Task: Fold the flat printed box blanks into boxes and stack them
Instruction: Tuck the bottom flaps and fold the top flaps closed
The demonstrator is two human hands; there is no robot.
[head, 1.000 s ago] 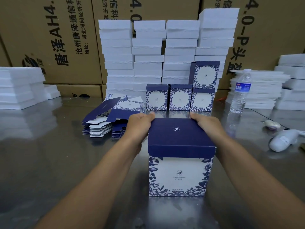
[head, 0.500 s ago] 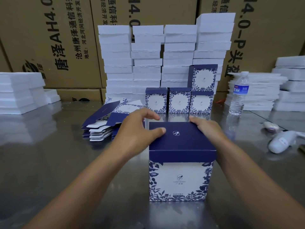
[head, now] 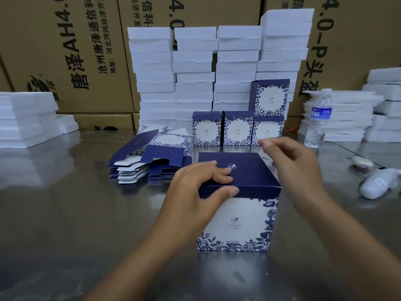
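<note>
Navy-lidded folded box (head: 236, 222) stands upright on the steel counter (head: 65, 213), dead centre. Left grip (head: 195, 187) pinches its near-left lid corner, fingers on top, thumb against the lid's front lip. Right grip (head: 297, 170) hovers by the box's far-right edge, blurred, fingers loosely spread, holding nothing. Flat blanks (head: 149, 161) lie behind-left; finished boxes (head: 237, 129) line up behind.
</note>
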